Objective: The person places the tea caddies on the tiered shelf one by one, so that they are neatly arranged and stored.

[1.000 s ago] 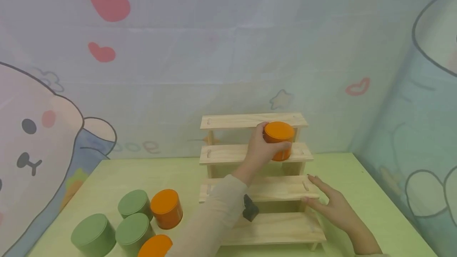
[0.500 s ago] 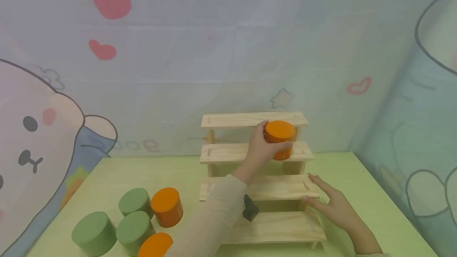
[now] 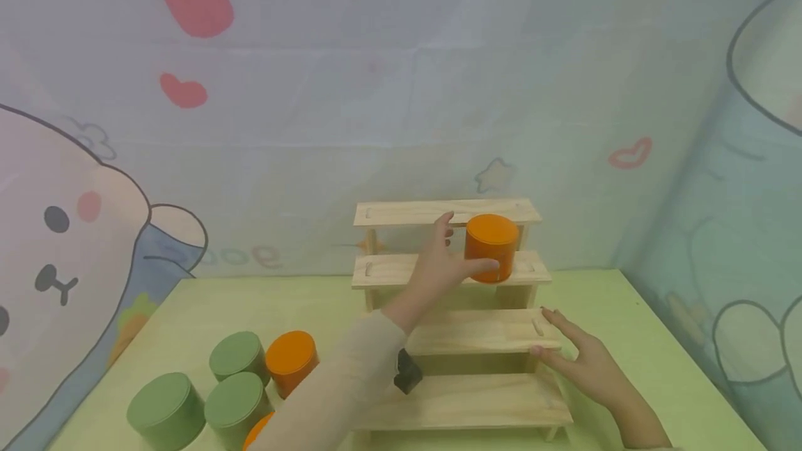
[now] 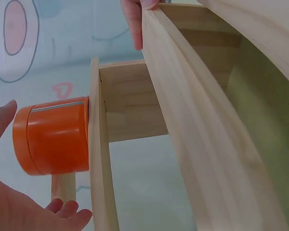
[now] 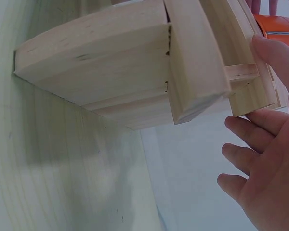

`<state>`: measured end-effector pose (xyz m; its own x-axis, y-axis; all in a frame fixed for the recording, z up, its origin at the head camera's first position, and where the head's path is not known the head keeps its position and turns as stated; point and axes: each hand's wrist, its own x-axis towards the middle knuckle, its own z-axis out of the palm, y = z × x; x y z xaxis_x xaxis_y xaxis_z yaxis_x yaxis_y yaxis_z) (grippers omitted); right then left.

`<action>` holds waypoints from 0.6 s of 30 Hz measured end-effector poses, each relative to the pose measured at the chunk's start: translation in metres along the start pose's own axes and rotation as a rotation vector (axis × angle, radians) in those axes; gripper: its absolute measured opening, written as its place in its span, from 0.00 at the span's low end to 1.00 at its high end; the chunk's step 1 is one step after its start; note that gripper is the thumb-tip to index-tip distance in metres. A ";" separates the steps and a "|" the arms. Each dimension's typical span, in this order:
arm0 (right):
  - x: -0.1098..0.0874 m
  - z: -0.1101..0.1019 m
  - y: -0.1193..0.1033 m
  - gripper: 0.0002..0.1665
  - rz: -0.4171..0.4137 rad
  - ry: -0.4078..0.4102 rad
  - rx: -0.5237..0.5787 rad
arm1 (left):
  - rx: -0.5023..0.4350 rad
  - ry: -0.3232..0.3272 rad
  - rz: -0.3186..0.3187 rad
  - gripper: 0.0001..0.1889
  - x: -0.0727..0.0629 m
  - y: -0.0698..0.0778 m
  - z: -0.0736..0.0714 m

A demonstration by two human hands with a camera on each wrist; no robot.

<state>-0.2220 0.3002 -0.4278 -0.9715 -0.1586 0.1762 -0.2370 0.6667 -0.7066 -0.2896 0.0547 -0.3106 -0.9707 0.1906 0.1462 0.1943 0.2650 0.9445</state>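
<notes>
An orange round lidded canister [image 3: 491, 249] stands upright on the second-highest tier of a wooden step shelf [image 3: 457, 401], toward its right end. My left hand [image 3: 435, 263] is beside it with the fingers spread; in the left wrist view a gap shows between the canister [image 4: 58, 137] and the left hand [image 4: 19, 202]. My right hand [image 3: 585, 364] holds the right end of the tier below, thumb at the front edge and index finger at the back. In the right wrist view the other fingers of the right hand [image 5: 274, 159] are off the wood.
Several green canisters [image 3: 166, 409] and an orange canister [image 3: 292, 362] stand on the pale table [image 3: 263, 301] left of the shelf. Another orange canister [image 3: 255, 430] is mostly behind the left sleeve [image 3: 341, 385]. A printed cloth backdrop [image 3: 301, 124] hangs behind.
My left hand has let go of the orange canister and drawn back to the left. The canister stays on its tier. My right hand has not moved.
</notes>
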 end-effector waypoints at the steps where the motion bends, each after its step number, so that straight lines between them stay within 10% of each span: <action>1: 0.001 0.000 0.001 0.43 0.000 0.000 -0.003 | 0.014 0.000 -0.005 0.56 -0.002 0.000 -0.004; 18: 0.001 0.000 0.000 0.44 0.016 -0.013 -0.018 | 0.091 -0.034 0.055 0.54 -0.060 -0.004 -0.073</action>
<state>-0.2228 0.3001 -0.4283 -0.9753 -0.1569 0.1556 -0.2209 0.6825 -0.6967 -0.2427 -0.0272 -0.3017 -0.9532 0.2388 0.1853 0.2603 0.3373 0.9047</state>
